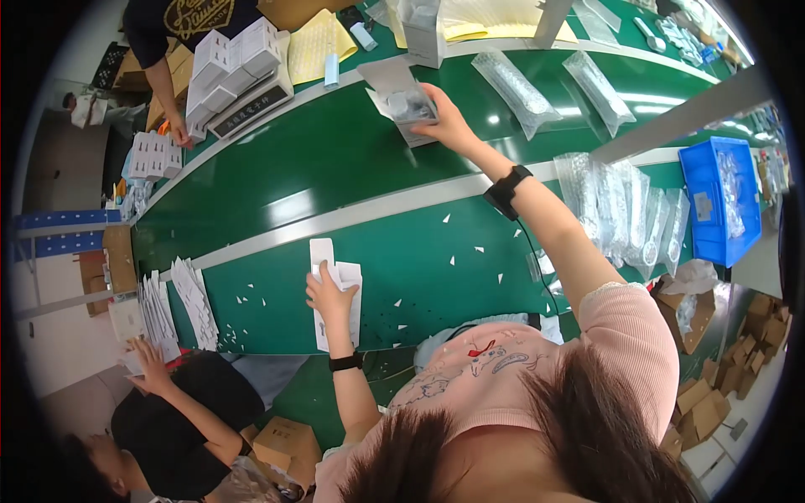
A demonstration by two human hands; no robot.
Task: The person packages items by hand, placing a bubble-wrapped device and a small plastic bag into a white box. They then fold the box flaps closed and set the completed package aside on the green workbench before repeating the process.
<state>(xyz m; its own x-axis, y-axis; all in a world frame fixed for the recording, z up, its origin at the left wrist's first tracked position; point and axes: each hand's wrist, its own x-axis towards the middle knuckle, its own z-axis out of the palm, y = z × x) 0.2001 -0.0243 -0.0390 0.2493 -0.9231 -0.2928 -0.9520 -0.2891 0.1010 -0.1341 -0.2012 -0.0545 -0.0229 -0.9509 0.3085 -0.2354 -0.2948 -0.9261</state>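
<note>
Over the green conveyor, my right hand has its fingers around the side of a small white box whose flaps stand up. Clear plastic wrapping shows inside it; what it wraps I cannot make out. Closer to me, a flat white carton lies on the green table. My left hand rests on this carton with fingers spread, the thumb toward its right side. The palm side of that hand is hidden.
Bubble-wrapped packs and a blue bin stand at right; more packs lie on the conveyor. Stacks of flat cartons are at left. White boxes sit far left by one co-worker's hand; another co-worker's hand is near left.
</note>
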